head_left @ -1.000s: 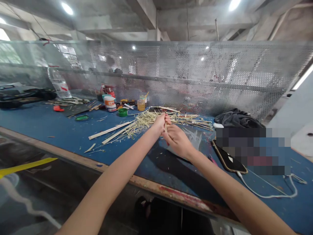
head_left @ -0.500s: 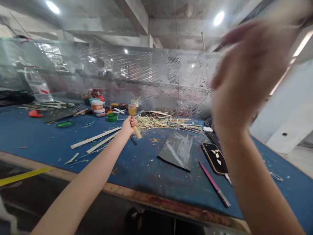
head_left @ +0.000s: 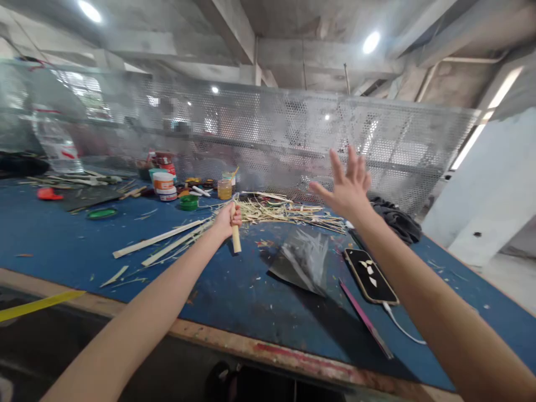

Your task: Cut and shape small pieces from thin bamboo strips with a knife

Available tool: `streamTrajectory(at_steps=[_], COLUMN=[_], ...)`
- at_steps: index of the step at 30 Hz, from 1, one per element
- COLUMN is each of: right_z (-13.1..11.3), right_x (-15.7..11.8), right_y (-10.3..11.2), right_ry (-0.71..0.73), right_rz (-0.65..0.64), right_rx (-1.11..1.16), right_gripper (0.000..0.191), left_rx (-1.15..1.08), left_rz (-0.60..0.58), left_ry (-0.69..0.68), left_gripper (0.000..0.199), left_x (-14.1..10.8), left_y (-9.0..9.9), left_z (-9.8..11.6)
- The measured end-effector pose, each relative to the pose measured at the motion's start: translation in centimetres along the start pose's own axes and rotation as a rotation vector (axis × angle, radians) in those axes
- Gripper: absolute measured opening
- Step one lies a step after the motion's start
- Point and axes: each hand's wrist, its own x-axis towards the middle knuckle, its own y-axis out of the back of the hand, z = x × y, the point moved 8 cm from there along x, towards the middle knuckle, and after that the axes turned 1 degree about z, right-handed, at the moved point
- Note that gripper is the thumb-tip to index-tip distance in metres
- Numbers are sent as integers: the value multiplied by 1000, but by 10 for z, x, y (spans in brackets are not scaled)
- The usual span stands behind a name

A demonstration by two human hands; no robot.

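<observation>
A left hand [head_left: 228, 220] closes round a light, stiff-looking wooden piece [head_left: 237, 237], best gripped mid-length, while the empty right hand [head_left: 349, 190] spreads wide.

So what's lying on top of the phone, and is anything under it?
On the phone's dark screen lie a few small pale chips. Its underside rests against the blue tabletop, so whatever might be beneath it is covered and can't be seen.
</observation>
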Motion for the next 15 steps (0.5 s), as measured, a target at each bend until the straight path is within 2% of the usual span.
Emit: streamTrajectory(at_steps=[2, 4, 6, 7, 9, 11, 13, 15], right_z=[31, 65, 98, 115, 147, 167, 163, 136], right_x=[2, -6, -22, -31, -47, -60, -70, -80], right_y=[42, 79, 100, 103, 98, 84, 66, 47], right_ry=[-21, -31, -24, -38, -117, -200, -204, -111], right_rz=[129, 273, 361, 373, 352, 324, 286, 193], right_rx=[-11, -23, -27, -8, 69, 165, 246, 337], right_gripper=[84, 76, 61, 54, 40, 28, 20, 19], left_rx=[78, 176, 296, 367, 531, 716, 912, 1121], left_rz=[-44, -111, -195, -242, -340, -440, -537, -625], left_ry=[36, 73, 101, 107, 95, 42, -55, -191], left_gripper=[34, 34, 32, 30, 26, 23, 21, 20], left_x=[-4, -8, -14, -17, -24, -32, -41, -51], left_y=[-13, -28, -47, -58, -80, -104, -126, -141], left_z=[-11, -24, -38, -46, -62, -79, -95, -113])
